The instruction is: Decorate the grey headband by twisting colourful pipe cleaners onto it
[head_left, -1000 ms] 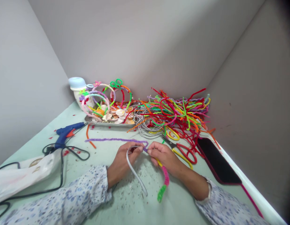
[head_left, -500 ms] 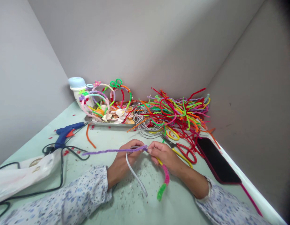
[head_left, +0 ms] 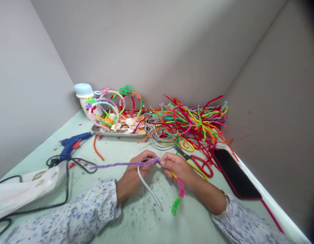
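Observation:
Both hands meet over the middle of the table. My left hand (head_left: 136, 174) pinches a purple pipe cleaner (head_left: 113, 165) against a grey headband (head_left: 149, 191); the pipe cleaner's loose end points left, while the band's bare end hangs down toward me. Close beside it, my right hand (head_left: 178, 169) is closed round the same headband where purple meets yellow wrapping. Below the right fingers the band's wrapped end (head_left: 181, 188) curves down in yellow, pink and green. The fingertips hide the exact spot where the purple wraps round.
Red-handled scissors (head_left: 197, 164) and a phone (head_left: 236, 173) lie to the right. Behind are a heap of pipe cleaners (head_left: 194, 118), a metal tray (head_left: 118, 134) and finished headbands (head_left: 116, 108). A blue glue gun (head_left: 70, 145) with its cable and a white bag (head_left: 37, 186) occupy the left.
The headband's two hanging ends have swung slightly to the right. Both hands keep nearly the same place and grip.

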The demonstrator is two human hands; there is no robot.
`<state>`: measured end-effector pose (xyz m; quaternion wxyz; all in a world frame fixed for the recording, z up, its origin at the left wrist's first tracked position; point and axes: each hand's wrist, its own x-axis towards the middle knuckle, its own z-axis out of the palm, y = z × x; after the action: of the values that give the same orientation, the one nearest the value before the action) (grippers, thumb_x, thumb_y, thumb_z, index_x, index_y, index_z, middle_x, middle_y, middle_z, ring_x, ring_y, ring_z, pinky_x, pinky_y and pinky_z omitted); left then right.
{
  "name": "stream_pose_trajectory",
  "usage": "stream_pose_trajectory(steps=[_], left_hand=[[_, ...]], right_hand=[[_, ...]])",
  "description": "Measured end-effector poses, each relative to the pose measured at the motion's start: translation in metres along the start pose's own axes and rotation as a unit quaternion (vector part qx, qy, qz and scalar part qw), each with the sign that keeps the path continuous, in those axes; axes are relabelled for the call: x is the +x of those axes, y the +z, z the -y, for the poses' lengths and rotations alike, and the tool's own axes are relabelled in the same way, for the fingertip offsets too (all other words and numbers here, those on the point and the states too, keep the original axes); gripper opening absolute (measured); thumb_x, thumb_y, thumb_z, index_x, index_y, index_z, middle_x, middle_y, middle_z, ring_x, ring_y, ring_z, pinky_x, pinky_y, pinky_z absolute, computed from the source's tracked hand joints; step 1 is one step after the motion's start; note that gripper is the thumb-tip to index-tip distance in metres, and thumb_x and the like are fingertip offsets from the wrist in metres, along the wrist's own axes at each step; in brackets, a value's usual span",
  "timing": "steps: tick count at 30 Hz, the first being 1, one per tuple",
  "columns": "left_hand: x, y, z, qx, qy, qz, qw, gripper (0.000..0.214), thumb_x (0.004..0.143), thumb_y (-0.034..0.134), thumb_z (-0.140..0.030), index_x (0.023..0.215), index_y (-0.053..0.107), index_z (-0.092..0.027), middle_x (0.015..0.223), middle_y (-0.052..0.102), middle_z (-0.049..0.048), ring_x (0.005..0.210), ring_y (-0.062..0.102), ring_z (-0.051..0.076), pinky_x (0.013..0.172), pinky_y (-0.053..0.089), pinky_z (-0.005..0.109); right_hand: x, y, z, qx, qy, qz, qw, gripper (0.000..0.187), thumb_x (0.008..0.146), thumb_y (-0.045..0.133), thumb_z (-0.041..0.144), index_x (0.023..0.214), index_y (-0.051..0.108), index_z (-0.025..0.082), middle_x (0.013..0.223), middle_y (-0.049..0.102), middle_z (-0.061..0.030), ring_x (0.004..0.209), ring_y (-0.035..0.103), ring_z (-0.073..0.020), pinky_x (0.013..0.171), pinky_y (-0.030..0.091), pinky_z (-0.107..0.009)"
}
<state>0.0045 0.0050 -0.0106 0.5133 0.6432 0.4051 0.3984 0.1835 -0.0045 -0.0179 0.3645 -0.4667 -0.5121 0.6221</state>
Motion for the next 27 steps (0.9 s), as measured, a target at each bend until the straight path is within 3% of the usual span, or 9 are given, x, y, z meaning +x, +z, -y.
stream_pose_trajectory(steps=[15,22,27], left_hand=[[0.0,-0.002,-0.003,0.047,0.008,0.033,0.998,0.014,0.084,0.045,-0.017,0.08,0.058,-0.015,0.07,0.054,-0.002,0.063,0.044,0.009,0.056,0.033,0.02],[0.0,-0.004,0.001,0.029,-0.001,0.044,0.999,0.014,0.085,0.048,-0.024,0.079,0.057,-0.015,0.066,0.05,-0.0031,0.059,0.041,0.009,0.053,0.031,0.019],[0.004,0.0,0.009,-0.028,-0.016,0.02,0.999,0.02,0.085,0.054,-0.035,0.09,0.054,-0.016,0.072,0.052,-0.0027,0.062,0.045,0.009,0.055,0.034,0.019]], right_hand=[[0.0,0.001,0.001,-0.019,0.001,0.005,1.0,0.017,0.081,0.054,0.033,0.074,0.052,0.018,0.045,0.048,0.0066,0.038,0.036,-0.0065,0.039,0.025,-0.018],[-0.002,0.003,0.001,-0.076,-0.035,0.002,0.996,0.011,0.083,0.051,0.027,0.076,0.051,0.019,0.045,0.048,0.0075,0.039,0.036,-0.0071,0.042,0.028,-0.019],[-0.003,0.008,-0.005,-0.097,-0.069,-0.01,0.993,0.011,0.085,0.05,0.027,0.076,0.049,0.02,0.044,0.047,0.0089,0.04,0.036,-0.0079,0.044,0.031,-0.02]])
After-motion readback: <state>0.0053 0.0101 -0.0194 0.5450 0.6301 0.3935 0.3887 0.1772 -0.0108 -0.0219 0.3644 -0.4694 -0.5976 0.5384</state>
